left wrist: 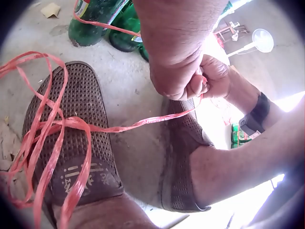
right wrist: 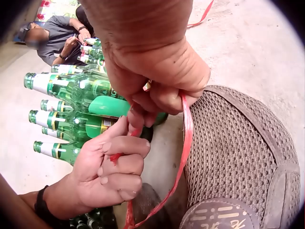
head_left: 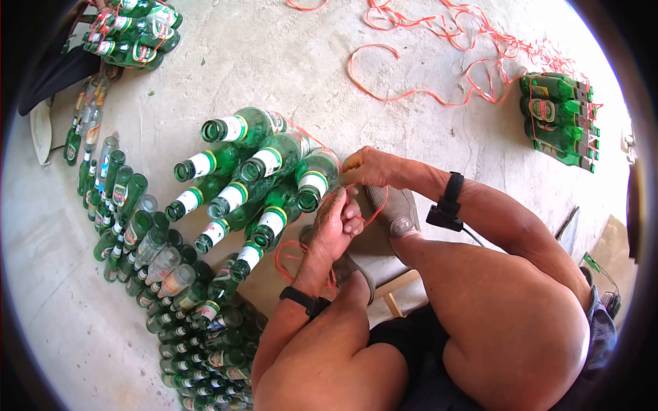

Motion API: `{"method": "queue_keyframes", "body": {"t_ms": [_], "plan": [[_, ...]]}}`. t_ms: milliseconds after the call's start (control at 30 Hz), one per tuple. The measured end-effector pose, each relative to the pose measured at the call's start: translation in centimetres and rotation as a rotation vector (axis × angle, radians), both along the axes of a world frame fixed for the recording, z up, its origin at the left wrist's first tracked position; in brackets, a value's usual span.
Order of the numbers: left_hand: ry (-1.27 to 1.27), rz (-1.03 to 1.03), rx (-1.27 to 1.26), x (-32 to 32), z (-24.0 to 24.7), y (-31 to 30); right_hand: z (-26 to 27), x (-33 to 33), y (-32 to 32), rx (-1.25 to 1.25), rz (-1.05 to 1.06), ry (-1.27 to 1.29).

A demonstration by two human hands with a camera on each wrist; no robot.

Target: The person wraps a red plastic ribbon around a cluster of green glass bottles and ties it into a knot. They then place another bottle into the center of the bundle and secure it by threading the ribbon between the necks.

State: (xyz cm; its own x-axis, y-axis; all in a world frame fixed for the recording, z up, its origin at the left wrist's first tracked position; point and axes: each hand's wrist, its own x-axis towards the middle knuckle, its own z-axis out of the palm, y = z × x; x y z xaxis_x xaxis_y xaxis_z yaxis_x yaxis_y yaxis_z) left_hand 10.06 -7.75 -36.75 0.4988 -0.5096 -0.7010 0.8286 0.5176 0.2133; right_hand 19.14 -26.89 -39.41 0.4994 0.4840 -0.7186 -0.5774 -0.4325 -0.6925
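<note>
A cluster of green glass beer bottles (head_left: pixel 273 161) lies at my feet, necks facing me, with red plastic string (right wrist: pixel 187 129) running round it. My left hand (head_left: pixel 334 225) is just right of the lower bottles, its fingers curled round the string; a red bit pokes out between them in the right wrist view. Close above it, beside the rightmost bottle, my right hand (head_left: pixel 373 168) pinches the string with bent fingers. A loop of string hangs below the two hands. More strands drape over my left shoe (left wrist: pixel 71 109).
Rows of bottles (head_left: pixel 147 240) stand along the left. Tied bottle bundles sit at the right (head_left: pixel 558 120) and upper left (head_left: pixel 140 34). Loose string (head_left: pixel 473 34) tangles across the floor (head_left: pixel 274 61). Another person (right wrist: pixel 59 38) handles bottles at the far side.
</note>
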Motion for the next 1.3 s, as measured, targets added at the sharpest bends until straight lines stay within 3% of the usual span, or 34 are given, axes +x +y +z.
{"method": "queue_keyframes", "body": {"t_ms": [300, 600, 733, 833, 1067, 1300], "plan": [[0.047, 0.042, -0.041, 0.1, -0.4, 0.9, -1.3, -0.9, 0.1, 0.083, -0.076, -0.048], [-0.161, 0.015, 0.075, 0.0, 0.0, 1.9, -0.5, -1.1, 0.0, 0.037, 0.023, -0.138], [-0.122, 0.096, 0.011, 0.1, -1.0, 2.2, 0.3, -0.8, -0.3, 0.104, 0.038, -0.158], [0.027, 0.152, -0.023, 0.4, -1.3, 2.5, 0.4, -0.6, -0.3, 0.112, 0.045, -0.122], [0.078, 0.193, -0.041, 0.5, -0.9, 2.3, 0.7, -0.3, -0.8, 0.106, 0.081, -0.075], [-0.044, 0.169, 0.064, -0.2, -1.2, 2.3, 1.0, -0.1, -0.8, 0.124, 0.077, -0.028]]}}
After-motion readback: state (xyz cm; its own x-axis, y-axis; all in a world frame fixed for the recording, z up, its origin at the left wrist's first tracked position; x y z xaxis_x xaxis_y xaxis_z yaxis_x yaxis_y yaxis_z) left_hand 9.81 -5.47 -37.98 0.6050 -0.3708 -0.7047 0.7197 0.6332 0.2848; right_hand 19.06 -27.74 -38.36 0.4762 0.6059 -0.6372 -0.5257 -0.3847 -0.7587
